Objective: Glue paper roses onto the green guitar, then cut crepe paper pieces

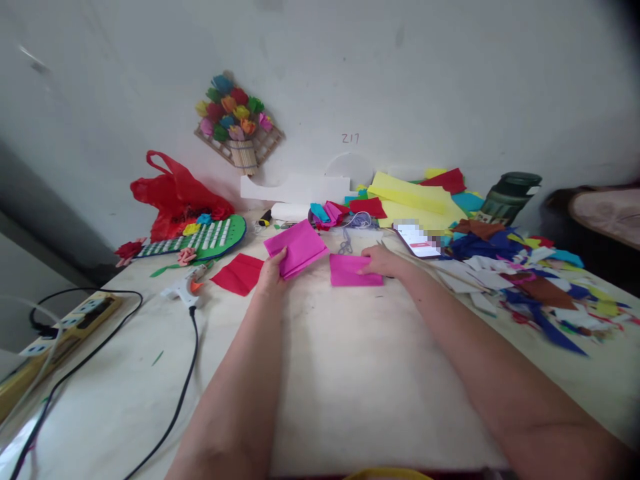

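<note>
In my left hand (274, 270) is a small stack of magenta paper (300, 248), raised and tilted, with my thumb across its front. My right hand (381, 260) grips the right part of a second magenta paper piece (345, 270) that lies at table level, and the fingertips are partly hidden. A thin pointed object shows just behind that hand, too blurred to name. Left of the stack lies a red paper square (240, 275), close to my left wrist.
A white glue gun (185, 290) with a black cord and a power strip (80, 327) are on the left. Behind stand a red plastic bag (175, 187) and a green panel (220, 243). Right are a phone (415, 240), paper scraps (540, 287) and a dark bottle (510, 200).
</note>
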Motion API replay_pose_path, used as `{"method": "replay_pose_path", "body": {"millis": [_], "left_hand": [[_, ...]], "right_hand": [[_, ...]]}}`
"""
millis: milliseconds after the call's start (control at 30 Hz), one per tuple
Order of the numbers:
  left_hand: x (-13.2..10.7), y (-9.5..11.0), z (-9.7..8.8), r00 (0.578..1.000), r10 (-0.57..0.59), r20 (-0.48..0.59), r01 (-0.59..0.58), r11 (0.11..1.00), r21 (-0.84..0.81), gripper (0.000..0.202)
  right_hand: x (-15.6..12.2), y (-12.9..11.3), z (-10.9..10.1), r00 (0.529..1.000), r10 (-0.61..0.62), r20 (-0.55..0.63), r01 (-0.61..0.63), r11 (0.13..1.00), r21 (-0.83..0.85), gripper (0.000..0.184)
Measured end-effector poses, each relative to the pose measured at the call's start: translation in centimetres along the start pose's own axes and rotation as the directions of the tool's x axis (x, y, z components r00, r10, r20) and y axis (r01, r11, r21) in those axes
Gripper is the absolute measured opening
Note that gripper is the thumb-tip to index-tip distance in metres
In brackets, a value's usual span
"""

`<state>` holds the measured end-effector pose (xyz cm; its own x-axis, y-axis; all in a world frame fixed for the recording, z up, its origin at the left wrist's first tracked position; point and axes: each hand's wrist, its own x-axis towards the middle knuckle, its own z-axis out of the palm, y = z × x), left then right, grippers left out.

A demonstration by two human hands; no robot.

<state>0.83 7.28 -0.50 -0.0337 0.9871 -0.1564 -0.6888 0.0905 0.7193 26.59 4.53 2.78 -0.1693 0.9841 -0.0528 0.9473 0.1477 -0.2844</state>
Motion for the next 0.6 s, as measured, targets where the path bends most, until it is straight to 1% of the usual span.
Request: {"method": "replay_pose_path", "body": {"millis": [133,233,333,400,533,600], "left_hand": [[0.1,0.0,-0.1,1.000,0.004,0.004,-0.004,1.000,-0.004,0.016],[0.1,0.0,-0.1,1.000,0.002,-0.004,-0.002,1.000,-0.016,0.023],[0.1,0.1,0.0,1.000,0.016,-0.008,-0.016,0.999,-0.032,0.027],[0.0,0.1,0.0,1.000,0.030,-0.006,-0.030,0.999,-0.039,0.026],[-0.3,0.0,0.2,0.999,0.042,0.009,-0.042,0.999,-0.002,0.018],[-0.4,-0.1,0.3,0.999,0.031,0.029,-0.032,0.999,0.036,0.015]], "right_hand": [[-0.7,-0.1,-0.4,0.999,0.027,0.026,-0.031,0.983,0.179,0.024],[-1.0,0.6,-0.6,0.999,0.019,0.050,-0.037,0.923,0.382,0.025],[-1.4,1.6,-0.8,0.999,-0.012,0.051,-0.022,0.784,0.620,0.029],[-1.7,2.2,-1.0,0.999,-0.016,0.046,-0.023,0.678,0.735,0.031],[-2.2,2.6,-1.4,1.000,0.006,0.027,-0.026,0.485,0.874,0.038],[-2.2,2.6,-1.5,1.000,0.026,-0.011,0.000,0.398,0.917,0.041]]}}
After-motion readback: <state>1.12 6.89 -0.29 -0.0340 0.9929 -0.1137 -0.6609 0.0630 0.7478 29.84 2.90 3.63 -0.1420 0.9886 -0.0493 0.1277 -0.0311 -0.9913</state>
